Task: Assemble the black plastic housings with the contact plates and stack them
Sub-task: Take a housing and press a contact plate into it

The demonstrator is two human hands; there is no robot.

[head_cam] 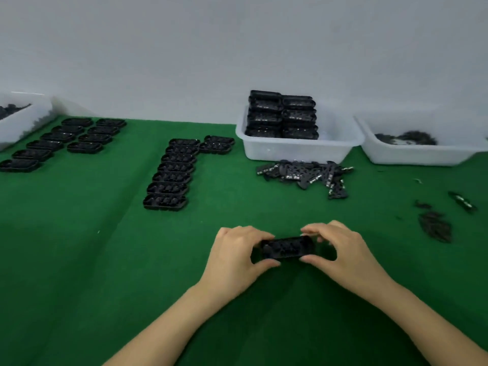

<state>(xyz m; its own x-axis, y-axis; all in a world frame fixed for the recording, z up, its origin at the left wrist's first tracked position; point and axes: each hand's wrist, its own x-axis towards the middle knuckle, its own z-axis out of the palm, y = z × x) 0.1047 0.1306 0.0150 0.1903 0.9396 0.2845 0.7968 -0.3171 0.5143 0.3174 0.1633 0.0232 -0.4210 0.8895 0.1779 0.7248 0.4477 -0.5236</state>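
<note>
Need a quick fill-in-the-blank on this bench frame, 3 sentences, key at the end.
1. Both hands, left and right, grip one black ____ between them.
2. The table is covered with a ____ cloth.
3. The stacked housings sit inside a white ____ at the back of the table, with the loose pile of contact plates lying in front of it.

Missing words: housing; green; bin

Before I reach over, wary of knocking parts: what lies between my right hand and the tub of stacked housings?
In the head view, the plates lie heaped between the right hand and tub.
</note>
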